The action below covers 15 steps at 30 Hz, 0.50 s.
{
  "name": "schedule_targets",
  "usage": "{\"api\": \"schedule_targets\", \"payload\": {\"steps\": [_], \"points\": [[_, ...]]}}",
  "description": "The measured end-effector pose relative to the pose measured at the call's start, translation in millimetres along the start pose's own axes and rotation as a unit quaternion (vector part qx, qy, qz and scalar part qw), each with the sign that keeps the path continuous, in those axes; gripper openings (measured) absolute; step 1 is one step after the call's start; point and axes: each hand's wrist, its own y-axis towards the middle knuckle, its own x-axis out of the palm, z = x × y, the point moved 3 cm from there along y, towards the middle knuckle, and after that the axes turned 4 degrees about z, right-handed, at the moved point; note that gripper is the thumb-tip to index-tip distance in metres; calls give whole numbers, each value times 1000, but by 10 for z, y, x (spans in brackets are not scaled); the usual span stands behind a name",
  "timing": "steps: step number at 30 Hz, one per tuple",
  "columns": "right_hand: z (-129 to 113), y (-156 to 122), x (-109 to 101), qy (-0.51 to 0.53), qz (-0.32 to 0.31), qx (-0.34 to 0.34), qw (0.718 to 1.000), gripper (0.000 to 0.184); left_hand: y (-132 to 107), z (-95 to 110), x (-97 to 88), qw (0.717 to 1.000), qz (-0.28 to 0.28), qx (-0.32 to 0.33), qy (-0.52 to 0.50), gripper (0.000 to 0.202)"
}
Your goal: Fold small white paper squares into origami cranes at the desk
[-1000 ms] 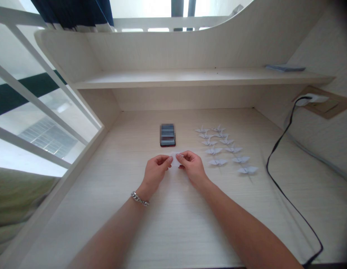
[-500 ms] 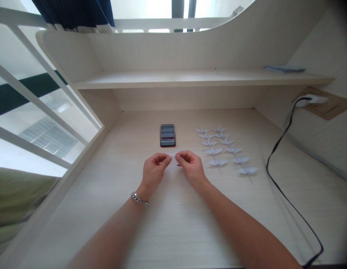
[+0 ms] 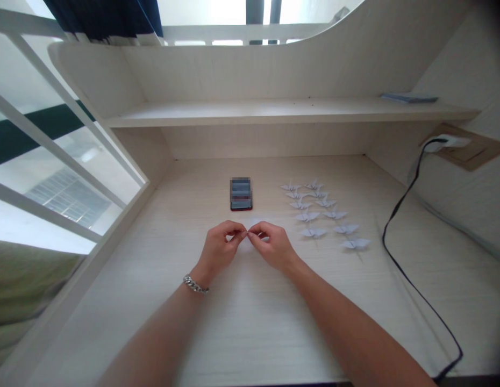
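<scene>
Above the desk (image 3: 234, 333), my left hand (image 3: 223, 242) and my right hand (image 3: 272, 244) meet at the fingertips. Both are closed in a pinch, thumbs against forefingers. Between them is a small piece of white paper (image 3: 254, 221), mostly hidden by the fingers and faint against the pale desk; its folds cannot be made out. Several folded white paper cranes (image 3: 313, 233) stand in two columns to the right of my right hand. A phone (image 3: 241, 194) with a blurred-out screen lies just beyond my hands.
A black cable (image 3: 395, 215) runs from the wall socket (image 3: 463, 148) down the right side of the desk. At the back is a raised shelf (image 3: 250, 110) with a flat bluish item (image 3: 409, 98) on it. White railing bars (image 3: 44, 145) slant along the left.
My fingertips have come together and moved slightly nearer to me, so less of the paper shows between them. The phone and cranes stay where they were.
</scene>
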Motion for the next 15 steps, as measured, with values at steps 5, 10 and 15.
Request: {"api": "schedule_targets", "payload": {"steps": [5, 10, 15], "points": [[16, 34, -51, -12, 16, 26, 999, 10, 31, -111, -19, 996, 10, -60, -67, 13], [71, 53, -77, 17, 22, 56, 998, 10, 58, -159, -36, 990, 25, -91, -109, 15], [102, 52, -74, 45, 26, 75, 996, 11, 47, -168, -6, 987, 17, -109, -118, 17]]}}
